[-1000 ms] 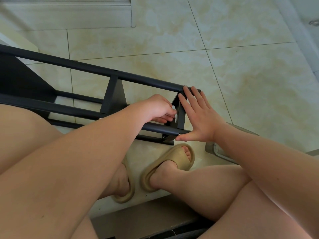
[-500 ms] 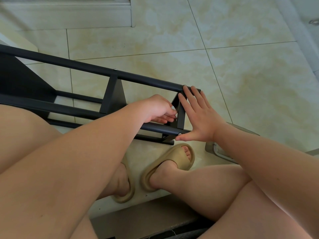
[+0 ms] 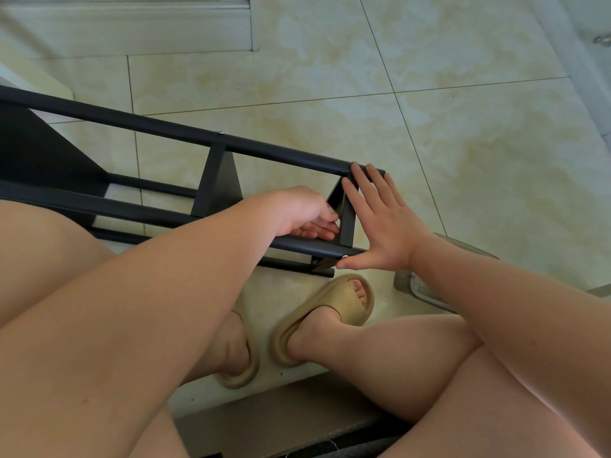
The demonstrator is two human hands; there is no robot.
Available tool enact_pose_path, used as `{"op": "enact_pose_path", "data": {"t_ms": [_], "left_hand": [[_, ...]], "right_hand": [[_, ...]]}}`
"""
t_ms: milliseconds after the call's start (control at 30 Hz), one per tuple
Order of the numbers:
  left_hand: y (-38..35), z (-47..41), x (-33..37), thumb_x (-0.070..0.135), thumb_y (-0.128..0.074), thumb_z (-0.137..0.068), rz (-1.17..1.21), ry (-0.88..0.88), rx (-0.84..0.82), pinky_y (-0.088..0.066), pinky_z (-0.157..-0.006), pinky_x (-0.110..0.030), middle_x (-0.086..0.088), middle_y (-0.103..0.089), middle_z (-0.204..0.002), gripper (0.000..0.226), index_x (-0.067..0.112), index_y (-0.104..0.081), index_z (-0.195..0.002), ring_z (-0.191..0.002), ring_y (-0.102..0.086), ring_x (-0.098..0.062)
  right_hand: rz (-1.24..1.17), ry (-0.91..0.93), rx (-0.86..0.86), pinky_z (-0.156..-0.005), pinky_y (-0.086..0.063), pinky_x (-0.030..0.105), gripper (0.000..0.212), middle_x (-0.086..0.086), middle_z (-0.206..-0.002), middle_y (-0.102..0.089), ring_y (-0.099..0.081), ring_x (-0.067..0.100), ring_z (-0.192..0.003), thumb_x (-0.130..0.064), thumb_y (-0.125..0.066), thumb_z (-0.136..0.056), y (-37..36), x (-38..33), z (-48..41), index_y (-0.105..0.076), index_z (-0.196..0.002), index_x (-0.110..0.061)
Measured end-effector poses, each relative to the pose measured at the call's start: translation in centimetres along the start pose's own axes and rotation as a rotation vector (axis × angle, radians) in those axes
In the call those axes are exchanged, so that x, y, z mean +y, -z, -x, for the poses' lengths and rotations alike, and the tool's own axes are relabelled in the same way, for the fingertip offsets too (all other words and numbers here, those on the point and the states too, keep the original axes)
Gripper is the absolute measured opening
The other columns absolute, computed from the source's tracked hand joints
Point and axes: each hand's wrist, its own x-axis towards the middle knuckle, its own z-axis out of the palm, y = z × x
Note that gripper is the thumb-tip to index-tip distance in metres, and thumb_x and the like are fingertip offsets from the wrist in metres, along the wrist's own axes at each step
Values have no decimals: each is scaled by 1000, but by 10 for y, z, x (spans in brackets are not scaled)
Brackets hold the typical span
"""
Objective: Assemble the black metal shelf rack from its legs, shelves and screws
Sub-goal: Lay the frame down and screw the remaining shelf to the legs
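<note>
Rack [image 3: 218,183] of black metal lies on its side on the tiled floor [image 3: 463,127], just in front of the person. The right hand [image 3: 380,223] presses flat against the end shelf [image 3: 347,226], fingers [image 3: 367,183] straight, fingertips on the upper leg [image 3: 281,153], thumb beside a screw [image 3: 344,256] in the lower leg [image 3: 307,247]. The left hand [image 3: 297,209] reaches between those legs, fingers curled at the shelf's inner face; whether they pinch anything cannot be told.

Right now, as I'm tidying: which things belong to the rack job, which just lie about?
Job: black shelf rack, screw by the thumb, left hand, right hand.
Lying about: grey object by the right forearm; beige slippers, worn.
</note>
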Motion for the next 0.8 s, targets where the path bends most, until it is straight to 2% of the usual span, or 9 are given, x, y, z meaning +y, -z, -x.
{"op": "enact_pose_path", "data": {"t_ms": [267, 400, 500, 600, 733, 800], "left_hand": [[2, -1, -1, 16, -54, -102, -83, 8, 4, -51, -61, -21, 4, -77, -77, 8, 17, -61, -98, -68, -73, -6], [3, 1, 0, 15, -55, -101, -157, -5, 4, -51, -68, -23, 5, -77, -74, 10, 18, -63, -97, -76, -72, -10], [4, 4, 3, 15, -54, -101, -249, -4, -9, -50, -71, -22, 8, -75, -69, 12, 19, -63, -94, -73, -69, -9], [4, 6, 4, 14, -54, -101, -338, -9, -22, -49, -85, -28, 10, -74, -67, 15, 20, -63, -91, -78, -68, -10], [3, 9, 3, 15, -55, -101, -460, -36, -34, -47, -94, -35, 5, -75, -84, 18, 24, -63, -88, -100, -68, -21], [3, 9, 3, 17, -56, -100, -536, -64, -28, -48, -94, -36, 0, -74, -98, 16, 25, -65, -90, -101, -66, -23]], "right_hand": [[6, -1, -2, -126, 4, 53, 136, 16, -168, 13, 15, 36, -154, -102, -27, -67, 0, 0, 0, 5, -161, -9], [1, 0, -1, -125, 3, 53, 136, 16, -168, 13, 14, 36, -154, -102, -27, -67, 0, 0, 0, 4, -161, -9], [-8, 0, 0, -125, 5, 52, 136, 16, -168, 12, 15, 36, -154, -102, -27, -67, 0, 0, 0, 4, -161, -9], [-13, 1, 5, -125, 6, 51, 136, 15, -168, 13, 15, 35, -154, -102, -26, -67, 0, 0, 0, 4, -161, -9], [-18, 3, 12, -125, 7, 51, 136, 16, -168, 12, 14, 36, -154, -102, -25, -67, 0, 0, 0, 3, -161, -10], [-14, 5, 13, -125, 6, 51, 135, 16, -168, 12, 14, 36, -154, -103, -24, -67, 0, 0, 0, 4, -161, -10]]}}
